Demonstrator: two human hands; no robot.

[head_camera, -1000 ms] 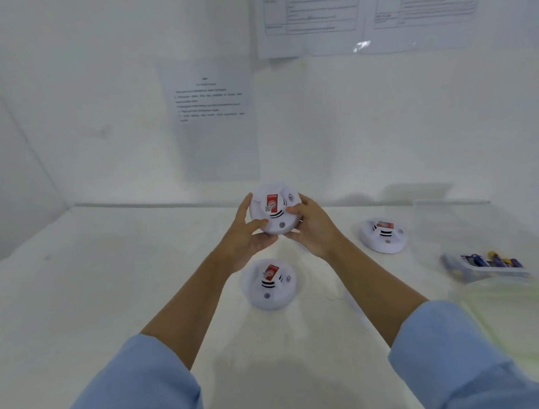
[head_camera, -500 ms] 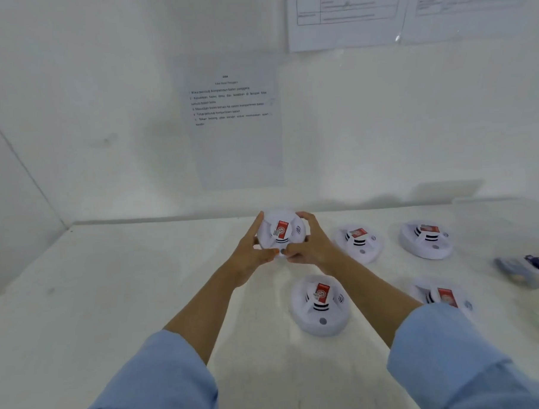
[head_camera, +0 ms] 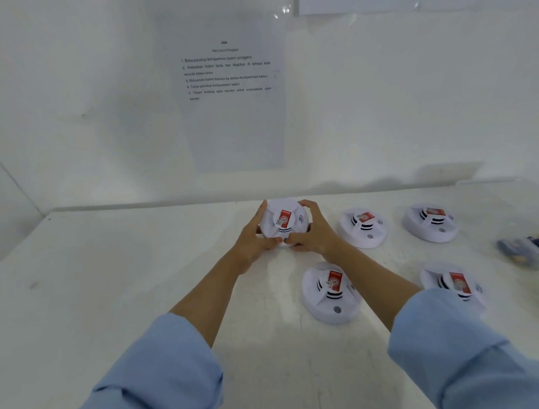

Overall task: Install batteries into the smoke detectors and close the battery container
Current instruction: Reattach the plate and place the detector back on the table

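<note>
Smoke detector [head_camera: 282,219] gripped at white table [head_camera: 126,288], printed sheet [head_camera: 232,113] on wall [head_camera: 71,89]

Fig.: Both your arms reach fwd, forearms bare past blue sleeves [head_camera: 152,373], converging toward centre-far. L hand [head_camera: 251,240] & R hand [head_camera: 314,236] curl round the smoke detector [head_camera: 282,219] from left & right, thumb tips close together at its near edge.

Head cam, fwd-down over table [head_camera: 112,304]
</note>
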